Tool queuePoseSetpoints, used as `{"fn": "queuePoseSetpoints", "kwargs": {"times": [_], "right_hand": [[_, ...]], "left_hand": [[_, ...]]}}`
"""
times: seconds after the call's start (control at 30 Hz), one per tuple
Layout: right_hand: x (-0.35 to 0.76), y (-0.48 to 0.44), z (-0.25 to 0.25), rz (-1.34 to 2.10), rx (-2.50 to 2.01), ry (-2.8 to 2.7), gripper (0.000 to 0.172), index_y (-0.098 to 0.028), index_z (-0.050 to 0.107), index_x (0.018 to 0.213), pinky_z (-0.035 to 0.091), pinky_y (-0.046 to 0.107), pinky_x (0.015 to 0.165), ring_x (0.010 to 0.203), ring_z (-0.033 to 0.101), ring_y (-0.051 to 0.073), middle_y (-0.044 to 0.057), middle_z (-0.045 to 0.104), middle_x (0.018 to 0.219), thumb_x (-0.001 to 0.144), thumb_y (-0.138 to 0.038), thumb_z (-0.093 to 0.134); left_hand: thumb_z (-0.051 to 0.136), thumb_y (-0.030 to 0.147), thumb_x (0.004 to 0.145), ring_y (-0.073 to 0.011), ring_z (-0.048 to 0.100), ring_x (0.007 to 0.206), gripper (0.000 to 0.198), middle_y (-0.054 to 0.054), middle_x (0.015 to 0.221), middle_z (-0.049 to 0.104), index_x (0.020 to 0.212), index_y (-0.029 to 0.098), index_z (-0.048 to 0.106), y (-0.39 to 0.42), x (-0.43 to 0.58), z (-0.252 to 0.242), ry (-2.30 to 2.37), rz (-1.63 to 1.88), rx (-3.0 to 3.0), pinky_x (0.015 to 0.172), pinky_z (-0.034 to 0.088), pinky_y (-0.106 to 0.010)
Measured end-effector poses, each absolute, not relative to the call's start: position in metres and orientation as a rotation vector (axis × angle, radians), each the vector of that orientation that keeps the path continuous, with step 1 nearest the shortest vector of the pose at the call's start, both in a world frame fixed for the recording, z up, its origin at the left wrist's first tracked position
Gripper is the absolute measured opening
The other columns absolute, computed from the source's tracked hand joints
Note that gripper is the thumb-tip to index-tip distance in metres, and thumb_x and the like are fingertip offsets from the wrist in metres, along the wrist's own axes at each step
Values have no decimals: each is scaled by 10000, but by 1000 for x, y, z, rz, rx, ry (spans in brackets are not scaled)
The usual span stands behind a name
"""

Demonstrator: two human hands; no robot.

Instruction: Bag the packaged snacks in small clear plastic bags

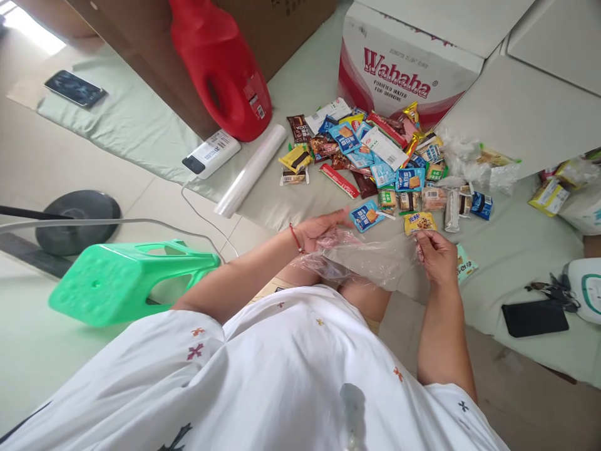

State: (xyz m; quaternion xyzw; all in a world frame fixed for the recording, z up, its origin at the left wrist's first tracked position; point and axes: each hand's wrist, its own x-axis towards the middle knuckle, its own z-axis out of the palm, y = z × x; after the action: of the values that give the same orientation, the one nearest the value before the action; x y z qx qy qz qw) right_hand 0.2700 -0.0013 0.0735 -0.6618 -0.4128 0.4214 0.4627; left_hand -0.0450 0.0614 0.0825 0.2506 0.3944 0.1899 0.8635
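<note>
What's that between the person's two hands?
Thin, crinkly clear plastic spans the space between the left hand and right hand. A blue snack packet lies just beyond it. The head view shows this.

Bold red “Wahaha®” tops “PURIFIED WATER FOR DRINKING” on a white-and-red cardboard carton (399, 78), while a brown snack packet (299, 128) reads “COCOA”; lettering on the other snack wrappers (366, 216) is mostly too small to read.

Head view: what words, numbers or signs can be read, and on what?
"Wahaha®": white-and-red carton
"PURIFIED WATER FOR DRINKING": same carton
"COCOA": brown packet
Too small or blurred: the carton's number, print on the brown box, red bottle, white device and most other snack packets.
</note>
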Motion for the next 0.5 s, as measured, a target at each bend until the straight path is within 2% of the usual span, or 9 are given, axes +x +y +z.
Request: {"fn": "queuePoseSetpoints", "kwargs": {"times": [0.07, 0.17, 0.37, 0.5], "right_hand": [[273, -2, 76, 1007, -1643, -1031, 421, -190, 766, 918, 281, 246, 411, 451, 394, 96, -50, 538, 577, 767, -581, 801], [282, -5, 77, 971, -1681, -999, 417, -188, 765, 901, 259, 247, 397, 440, 379, 93, -47, 537, 584, 754, -576, 803], [295, -9, 71, 998, -1752, -961, 395, -200, 738, 843, 244, 248, 396, 424, 370, 95, -53, 521, 552, 721, -569, 805], [293, -9, 70, 1029, -1771, -990, 387, -200, 726, 847, 259, 250, 416, 441, 378, 98, -44, 545, 565, 733, -562, 800]], "left_hand": [[910, 467, 667, -23, 301, 383, 439, -97, 820, 777, 901, 146, 724, 61, -39, 76, 904, 529, 578, 364, 159, -216], [874, 336, 670, -30, 344, 427, 332, -10, 705, 707, 857, 157, 665, 63, -35, 62, 1078, 838, 649, 423, 223, -199], [678, 313, 844, -95, 442, 578, 149, 10, 729, 627, 852, 189, 596, 64, -41, 47, 1385, 973, 971, 586, 363, -238], [628, 319, 902, -193, 568, 885, 121, -62, 961, 639, 924, 202, 611, 61, -39, 56, 1631, 1071, 1483, 863, 460, -335]]}}
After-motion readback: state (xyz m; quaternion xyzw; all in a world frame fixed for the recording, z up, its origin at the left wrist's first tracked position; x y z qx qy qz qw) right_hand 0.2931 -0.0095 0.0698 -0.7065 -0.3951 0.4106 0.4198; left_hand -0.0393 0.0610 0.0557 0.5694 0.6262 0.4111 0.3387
